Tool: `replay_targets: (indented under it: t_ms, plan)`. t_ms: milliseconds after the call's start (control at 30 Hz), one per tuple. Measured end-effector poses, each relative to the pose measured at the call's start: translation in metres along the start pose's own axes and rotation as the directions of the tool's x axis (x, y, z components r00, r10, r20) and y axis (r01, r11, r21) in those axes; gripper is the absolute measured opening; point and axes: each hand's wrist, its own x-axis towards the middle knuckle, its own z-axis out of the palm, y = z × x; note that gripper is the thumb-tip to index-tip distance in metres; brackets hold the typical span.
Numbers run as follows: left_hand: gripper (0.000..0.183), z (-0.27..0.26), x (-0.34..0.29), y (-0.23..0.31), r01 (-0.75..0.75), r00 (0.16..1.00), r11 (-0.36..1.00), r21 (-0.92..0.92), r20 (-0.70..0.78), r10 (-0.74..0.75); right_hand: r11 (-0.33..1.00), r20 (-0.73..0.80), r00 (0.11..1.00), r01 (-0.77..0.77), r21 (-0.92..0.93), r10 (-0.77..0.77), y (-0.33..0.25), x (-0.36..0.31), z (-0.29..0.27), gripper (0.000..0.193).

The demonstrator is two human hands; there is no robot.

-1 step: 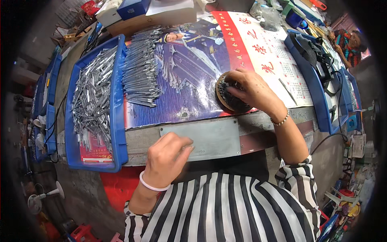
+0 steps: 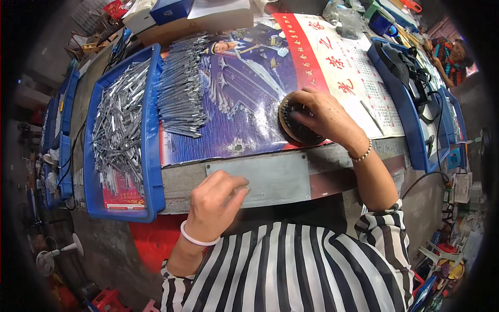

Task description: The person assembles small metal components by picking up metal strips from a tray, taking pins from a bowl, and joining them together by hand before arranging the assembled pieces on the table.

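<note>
My right hand (image 2: 327, 115) is over a round dark bowl (image 2: 296, 136) with a tan rim, which holds small black pieces. Its thumb and fingers are bent together inside the bowl, and the blurred fingertips hide whatever they touch. My left hand (image 2: 215, 200) hovers at the table's front edge beside a grey metal plate (image 2: 280, 182). There the fingers are curled, with thumb and forefinger close together; anything between them is too small to make out. Left of the bowl, many slim grey metal pen-like rods (image 2: 181, 88) lie stacked in rows on a printed poster (image 2: 249, 135).
A blue tray (image 2: 156, 177) full of loose metal rods stands at left. Another blue tray (image 2: 423, 151) at right holds black straps and a cable. One single rod (image 2: 371, 117) lies on the poster's white part. Boxes (image 2: 218, 18) line the back; another person (image 2: 451, 60) is at far right.
The fingers of my right hand have shifted very slightly in the bowl. My left hand stays in place.
</note>
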Motion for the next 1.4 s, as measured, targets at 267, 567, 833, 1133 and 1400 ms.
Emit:
replay_targets:
  t_ms: [267, 567, 833, 1133, 1400]
  plan:
    - [0.014, 0.008, -0.004, -0.016, 0.043, 0.997, 0.996, -0.077, -0.053, -0.047, 0.993, 0.003, 1.0, 0.026, -0.112, -0.026, 0.004, -0.002, -0.001, 0.021]
    - [0.014, 0.018, -0.007, -0.011, -0.004, 0.983, 0.991, -0.135, -0.181, -0.02, 0.986, -0.034, 0.995, 0.091, -0.142, -0.097, -0.01, -0.001, 0.005, 0.017]
    - [0.012, 0.021, -0.016, -0.008, 0.077, 0.973, 0.951, -0.301, -0.184, -0.137, 0.992, -0.066, 0.99, 0.119, -0.037, -0.122, -0.014, -0.005, 0.003, 0.021]
    - [0.015, 0.023, -0.02, -0.008, 0.099, 0.967, 0.923, -0.372, -0.185, -0.178, 0.978, -0.01, 1.0, 0.011, -0.207, -0.014, -0.002, -0.008, -0.001, 0.022]
    - [0.016, 0.028, -0.02, -0.005, 0.065, 0.975, 0.922, -0.381, -0.174, -0.14, 0.984, -0.063, 0.995, 0.065, -0.168, -0.077, -0.005, -0.003, 0.014, 0.022]
